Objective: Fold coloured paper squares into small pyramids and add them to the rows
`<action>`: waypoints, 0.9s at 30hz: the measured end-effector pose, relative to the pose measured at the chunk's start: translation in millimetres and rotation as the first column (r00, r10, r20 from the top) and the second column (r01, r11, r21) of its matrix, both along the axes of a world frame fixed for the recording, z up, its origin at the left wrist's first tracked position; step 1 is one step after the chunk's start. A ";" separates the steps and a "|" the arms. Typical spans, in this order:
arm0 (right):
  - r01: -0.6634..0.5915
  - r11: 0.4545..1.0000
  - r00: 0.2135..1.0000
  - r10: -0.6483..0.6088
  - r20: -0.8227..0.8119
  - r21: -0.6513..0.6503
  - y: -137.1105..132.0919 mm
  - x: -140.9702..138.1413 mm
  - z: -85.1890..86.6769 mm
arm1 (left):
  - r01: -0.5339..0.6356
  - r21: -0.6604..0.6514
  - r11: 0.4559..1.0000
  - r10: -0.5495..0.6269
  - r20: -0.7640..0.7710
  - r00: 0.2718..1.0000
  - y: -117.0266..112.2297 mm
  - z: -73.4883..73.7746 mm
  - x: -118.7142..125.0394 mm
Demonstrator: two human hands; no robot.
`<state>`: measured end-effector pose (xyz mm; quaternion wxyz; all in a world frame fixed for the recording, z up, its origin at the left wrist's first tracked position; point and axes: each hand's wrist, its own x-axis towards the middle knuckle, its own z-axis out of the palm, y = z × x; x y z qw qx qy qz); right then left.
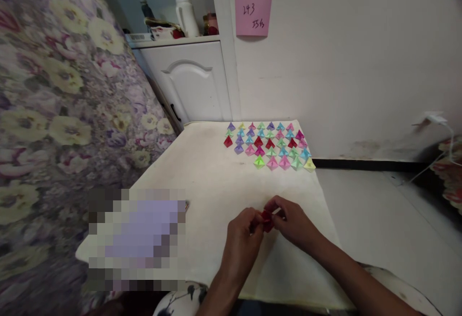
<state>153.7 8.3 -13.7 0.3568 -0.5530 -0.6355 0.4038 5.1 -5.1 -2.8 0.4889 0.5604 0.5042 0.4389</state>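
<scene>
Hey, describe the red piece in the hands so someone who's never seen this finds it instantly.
Look for the cream-topped table, then its near half, where the left hand and right hand are close together. The small red piece is between them. Unlike the colourful folded pieces, some also red, lying in rows farther back, it alone is held.

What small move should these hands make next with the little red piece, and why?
Perhaps the right hand should gently press its edge into shape while the left hand steadies it. Fingers of both hands are on the small red piece, partly hiding its shape, while the folded pieces in rows farther back show crisp points.
</scene>
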 end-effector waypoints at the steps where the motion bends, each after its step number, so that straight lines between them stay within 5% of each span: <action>1: -0.012 1.000 1.000 0.012 0.004 -0.006 -0.3 0.0 -0.9 | 0.019 0.010 1.000 -0.019 -0.013 1.000 -0.3 -0.5 0.4; 10: -0.019 0.999 0.996 0.014 0.085 0.051 -2.7 -0.8 -3.9 | 0.066 0.017 0.998 -0.064 -0.083 0.994 0.9 -6.9 -1.3; 16: 0.036 0.960 0.979 -0.089 0.181 0.279 -9.4 -3.5 1.6 | 0.066 0.003 0.998 -0.066 -0.084 0.994 4.4 -10.6 -4.8; 27: -0.094 0.947 0.978 0.031 0.204 0.308 -10.6 -3.2 3.8 | 0.073 -0.024 0.997 -0.074 -0.036 0.997 4.7 -7.7 -5.0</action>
